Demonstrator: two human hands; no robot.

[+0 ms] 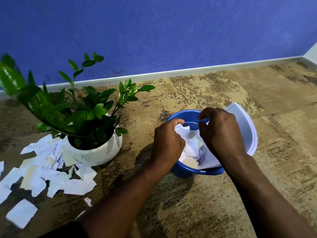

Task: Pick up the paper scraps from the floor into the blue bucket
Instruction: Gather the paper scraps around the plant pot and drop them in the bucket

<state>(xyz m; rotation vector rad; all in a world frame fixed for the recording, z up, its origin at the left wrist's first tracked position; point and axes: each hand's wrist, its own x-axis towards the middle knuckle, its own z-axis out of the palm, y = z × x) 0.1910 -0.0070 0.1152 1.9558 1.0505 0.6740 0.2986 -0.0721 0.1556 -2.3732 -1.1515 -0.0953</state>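
The blue bucket [181, 169] stands on the floor right of centre, with white paper scraps [190, 148] inside and a large curved white sheet [243, 124] leaning out over its right rim. My left hand [168, 141] hovers over the bucket's left rim and grips a crumpled bunch of white scraps [181, 130]. My right hand [221, 133] is over the bucket's middle with fingers curled; whether it holds paper is hidden under the palm. Several loose scraps [48, 170] lie in a pile on the floor at the left.
A white pot [97, 152] with a green leafy plant [73, 107] stands left of the bucket, touching the scrap pile. A blue wall [154, 31] with a white baseboard runs along the back. Speckled tan floor [257, 93] spreads to the right.
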